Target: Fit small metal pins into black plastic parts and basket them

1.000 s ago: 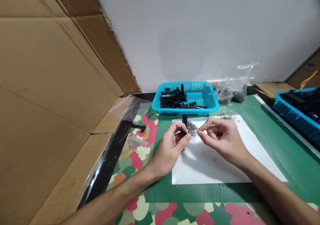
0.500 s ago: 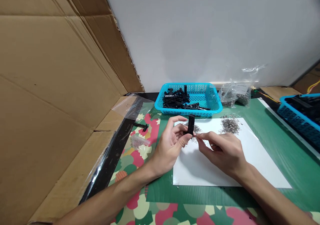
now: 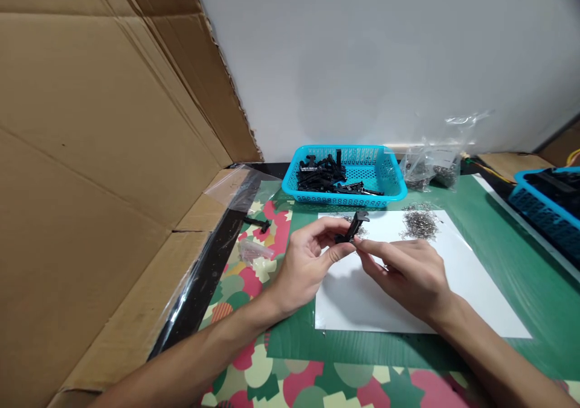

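The left hand (image 3: 304, 267) pinches the black part (image 3: 356, 226), now tilted rightward (upright half a second earlier), above the white sheet (image 3: 362, 311). The right hand (image 3: 411, 275) has fingertips narrowed at the part's lower end; contents indiscernible. Beyond: blue basket (image 3: 344, 199); small metal pile (image 3: 363, 231), partly blocked; larger pile (image 3: 419, 223).

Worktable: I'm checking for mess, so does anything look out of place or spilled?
A lone black part lies on the patterned cover, away from those in the blue basket. The right-hand metal pile also strays past the far edge of the white sheet.
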Motion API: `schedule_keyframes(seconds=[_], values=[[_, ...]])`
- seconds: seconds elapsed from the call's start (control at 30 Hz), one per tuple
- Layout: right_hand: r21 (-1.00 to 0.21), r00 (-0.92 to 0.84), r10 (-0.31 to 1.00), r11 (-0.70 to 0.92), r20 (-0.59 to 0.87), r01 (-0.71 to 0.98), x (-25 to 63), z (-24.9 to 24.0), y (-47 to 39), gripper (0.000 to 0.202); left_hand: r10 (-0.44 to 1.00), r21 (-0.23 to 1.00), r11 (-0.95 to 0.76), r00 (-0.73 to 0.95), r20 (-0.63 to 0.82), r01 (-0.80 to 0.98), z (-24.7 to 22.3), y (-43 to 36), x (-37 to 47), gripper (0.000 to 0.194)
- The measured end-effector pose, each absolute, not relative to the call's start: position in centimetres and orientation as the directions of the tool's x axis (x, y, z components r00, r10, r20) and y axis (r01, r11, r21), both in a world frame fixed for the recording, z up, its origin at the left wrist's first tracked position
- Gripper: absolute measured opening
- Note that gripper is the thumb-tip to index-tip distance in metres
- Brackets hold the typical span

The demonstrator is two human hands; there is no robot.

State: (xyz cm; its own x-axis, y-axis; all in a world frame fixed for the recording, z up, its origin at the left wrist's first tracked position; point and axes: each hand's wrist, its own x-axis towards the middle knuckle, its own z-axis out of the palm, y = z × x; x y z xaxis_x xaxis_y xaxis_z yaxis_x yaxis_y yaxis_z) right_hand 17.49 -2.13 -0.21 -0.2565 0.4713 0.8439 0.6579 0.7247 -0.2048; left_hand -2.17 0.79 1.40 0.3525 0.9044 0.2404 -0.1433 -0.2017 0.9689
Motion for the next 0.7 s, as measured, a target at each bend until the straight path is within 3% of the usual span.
schedule_keyframes(seconds=[0.27,0.7], values=[[-0.144,-0.337,0.469,0.73,0.816,0.668,18.0,-0.4,-2.1,0.029,0.915,0.965,-0.255,0.307,0.264,-0.067,2.1,0.9,-2.4,0.018],[-0.081,-0.387,0.477,0.706,0.789,0.704,18.4,-0.1,-1.9,0.023,0.934,0.959,-0.282,0.229,0.275,0.0,2.6,1.2,-2.3,0.024]])
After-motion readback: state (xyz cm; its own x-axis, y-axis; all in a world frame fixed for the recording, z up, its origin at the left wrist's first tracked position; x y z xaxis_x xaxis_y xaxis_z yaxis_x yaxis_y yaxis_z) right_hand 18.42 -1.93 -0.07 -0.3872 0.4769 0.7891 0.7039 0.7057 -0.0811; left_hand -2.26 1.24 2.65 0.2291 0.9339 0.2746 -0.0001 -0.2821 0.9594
